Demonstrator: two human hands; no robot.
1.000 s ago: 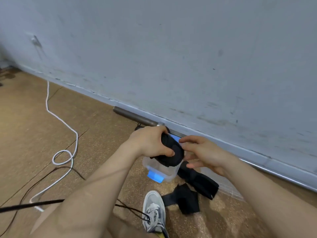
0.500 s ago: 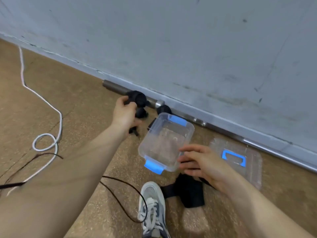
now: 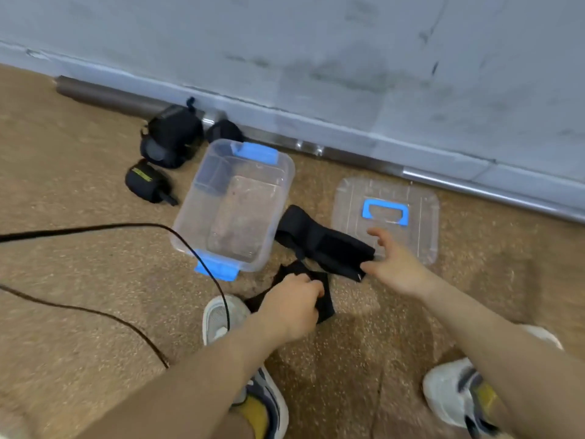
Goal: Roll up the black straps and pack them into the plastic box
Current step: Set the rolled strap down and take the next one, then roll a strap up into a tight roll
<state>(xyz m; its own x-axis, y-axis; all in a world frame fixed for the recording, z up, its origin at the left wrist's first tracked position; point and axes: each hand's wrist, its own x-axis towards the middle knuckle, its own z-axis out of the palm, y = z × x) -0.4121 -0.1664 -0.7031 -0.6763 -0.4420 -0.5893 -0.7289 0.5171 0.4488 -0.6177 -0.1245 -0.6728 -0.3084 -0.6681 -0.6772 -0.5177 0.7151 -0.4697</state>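
A clear plastic box point(image 3: 202, 213) with blue latches stands open on the floor, nothing black inside it. Left of it lie rolled black straps: a large bundle point(image 3: 172, 139), a smaller roll point(image 3: 144, 182) and another roll point(image 3: 224, 131) by the wall. An unrolled black strap point(image 3: 319, 242) lies flat between the box and the lid. My right hand point(image 3: 392, 264) pinches its near end. My left hand point(image 3: 292, 304) is closed on another crumpled black strap point(image 3: 326, 299) in front of the box.
The clear lid point(image 3: 348, 198) with a blue handle lies flat right of the box. A metal bar point(image 3: 104, 95) runs along the grey wall. A black cable point(image 3: 95, 229) crosses the floor at left. My two shoes point(image 3: 218, 315) stand near the bottom.
My left hand left the rolled strap beside the box at left and came back to grip the crumpled strap. My right hand reached onto the flat strap. The view tilted down.
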